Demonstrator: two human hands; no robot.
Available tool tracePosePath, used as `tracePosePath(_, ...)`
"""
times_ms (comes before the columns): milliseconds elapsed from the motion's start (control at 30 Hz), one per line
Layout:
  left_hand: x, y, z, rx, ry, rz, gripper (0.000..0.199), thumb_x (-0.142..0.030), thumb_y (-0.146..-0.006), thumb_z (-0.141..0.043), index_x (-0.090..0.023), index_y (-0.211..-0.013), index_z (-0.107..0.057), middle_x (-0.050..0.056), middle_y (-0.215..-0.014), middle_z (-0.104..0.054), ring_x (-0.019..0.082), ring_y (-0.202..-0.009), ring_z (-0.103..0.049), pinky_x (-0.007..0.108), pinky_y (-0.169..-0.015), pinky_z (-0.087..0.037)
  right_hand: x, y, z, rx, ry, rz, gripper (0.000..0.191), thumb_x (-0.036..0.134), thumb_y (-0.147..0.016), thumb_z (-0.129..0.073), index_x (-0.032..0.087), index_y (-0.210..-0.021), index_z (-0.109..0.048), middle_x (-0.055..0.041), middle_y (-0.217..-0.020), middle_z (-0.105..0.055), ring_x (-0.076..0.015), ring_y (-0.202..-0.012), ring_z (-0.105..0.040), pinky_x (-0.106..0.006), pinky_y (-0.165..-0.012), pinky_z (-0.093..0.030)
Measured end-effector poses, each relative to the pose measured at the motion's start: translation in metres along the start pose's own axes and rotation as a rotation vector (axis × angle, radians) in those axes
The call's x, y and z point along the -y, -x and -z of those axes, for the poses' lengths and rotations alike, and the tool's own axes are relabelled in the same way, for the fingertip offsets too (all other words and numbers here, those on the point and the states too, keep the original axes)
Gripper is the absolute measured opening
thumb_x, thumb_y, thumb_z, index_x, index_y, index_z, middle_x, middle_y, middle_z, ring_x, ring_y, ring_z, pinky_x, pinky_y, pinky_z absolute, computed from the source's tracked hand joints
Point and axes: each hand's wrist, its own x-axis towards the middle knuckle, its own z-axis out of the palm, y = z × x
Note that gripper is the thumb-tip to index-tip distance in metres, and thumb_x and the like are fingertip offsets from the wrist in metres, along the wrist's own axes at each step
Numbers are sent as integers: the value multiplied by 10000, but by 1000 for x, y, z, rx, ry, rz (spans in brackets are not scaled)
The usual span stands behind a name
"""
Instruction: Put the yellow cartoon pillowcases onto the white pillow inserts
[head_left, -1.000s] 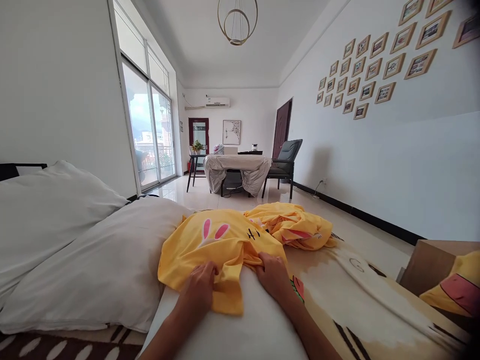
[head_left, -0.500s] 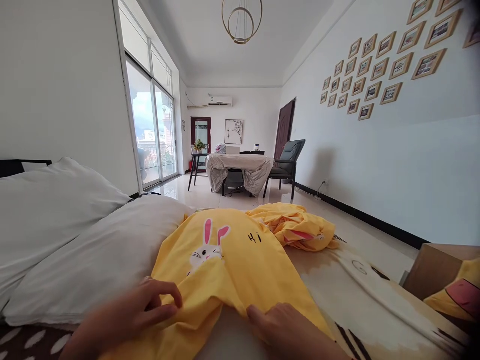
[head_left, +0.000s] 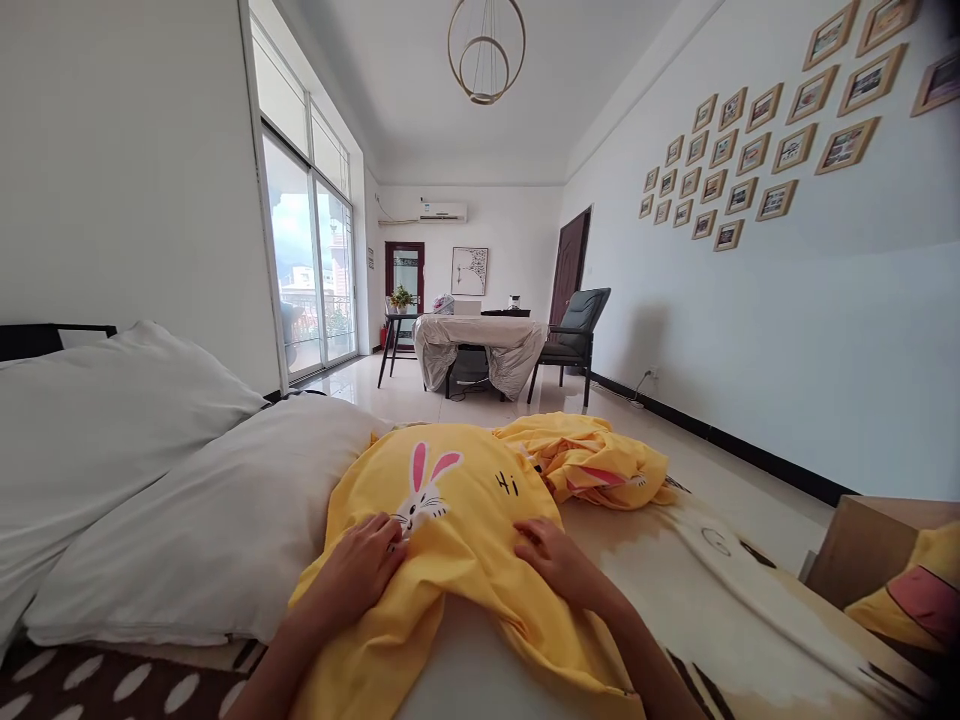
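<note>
Matt cloth pillowcase [head_left: 476,535], glossy floor [head_left: 375,395]

Left of the yellow rabbit-print fabric cover [head_left: 469,515], a plump white cloth pillow [head_left: 217,520] blocks passage; above, the way is free.

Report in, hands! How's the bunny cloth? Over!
Left hand and right hand on yellow bunny cloth. Cloth wrinkled, partly covering something white. Crumpled yellow bundle beyond, to the right; nothing seen blocking hands.

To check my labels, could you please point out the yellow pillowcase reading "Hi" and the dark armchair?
Yellow "Hi" pillowcase [head_left: 466,545], head view: middle of its upper face.
Dark armchair [head_left: 586,311], head view: backrest.
</note>
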Motion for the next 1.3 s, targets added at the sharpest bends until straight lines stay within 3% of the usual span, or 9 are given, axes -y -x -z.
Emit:
tracePosePath(100,1,-1,-2,-9,44,10,300,-358,-929,-314,-202,-727,-471,54,-842,-551,200,-806,-510,329,-742,-407,-5,-2,-14,77,28,14,165,321,-831,-440,175,-797,-507,-43,-785,-611,-171,-723,-545,-300,-684,-423)
tracePosePath(200,3,0,1,-55,81,-6,296,-355,-936,-298,-203,-728,-443,48,-850,-526,195,-809,-488,339,-760,-400,-7,-2,-12,80,48,19,137,292,-844,-413,201,-743,-428,-28,-752,-584,-162,-689,-516,-290,-654,-391)
tracePosePath(467,15,-2,3,-166,164,-50,256,-373,-940,-318,-209,-785,-436,48,-929,-527,186,-853,-489,327,-789,-400,-10,-2,2,-266,95,162,167,316,-884,-356,209,-811,-462,-99,-963,-577,-229,-903,-520,-379,-828,-399)
tracePosePath(733,15,-2,-1,-469,174,48,266,-366,-930,-347,-208,-766,-485,7,-735,-561,153,-708,-519,260,-671,-393,-6,-4,-6,-353,-143,85,245,442,-891,-364,220,-802,-419,-24,-720,-534,-177,-639,-514,-288,-606,-417)
tracePosePath(867,23,-3,-4,-553,179,115,254,-390,-926,-337,-219,-784,-460,-19,-652,-533,139,-588,-479,238,-588,-370,-2,-2,-1,-263,-86,94,242,412,-891,-370,196,-900,-478,-24,-713,-560,-177,-639,-530,-294,-628,-419)
tracePosePath(967,33,-7,-11,-528,181,116,269,-406,-924,-295,-227,-766,-418,-18,-645,-526,148,-592,-489,241,-591,-369,1,1,5,-118,-3,100,315,363,-873,-410,165,-1098,-506,-21,-728,-571,-185,-668,-545,-316,-673,-435)
tracePosePath(1033,40,-10,-14,-451,194,152,269,-413,-926,-262,-233,-775,-393,-20,-650,-533,153,-602,-509,242,-597,-370,4,3,7,-66,59,125,266,339,-857,-438,173,-1013,-574,-48,-786,-589,-198,-725,-559,-339,-721,-441)
tracePosePath(1133,43,-11,-13,-271,178,211,271,-425,-932,-240,-238,-820,-403,-35,-615,-535,163,-596,-526,248,-602,-357,7,2,7,-183,73,167,256,341,-878,-409,193,-766,-585,-87,-873,-610,-218,-811,-568,-365,-782,-441)
tracePosePath(1300,39,-6,-3,-95,83,199,371,-500,-896,-335,-214,-710,-481,-3,-660,-607,175,-676,-547,256,-622,-332,-2,-2,3,-336,-176,202,251,421,-884,-437,216,-854,-579,-90,-1022,-645,-232,-960,-582,-357,-856,-445)
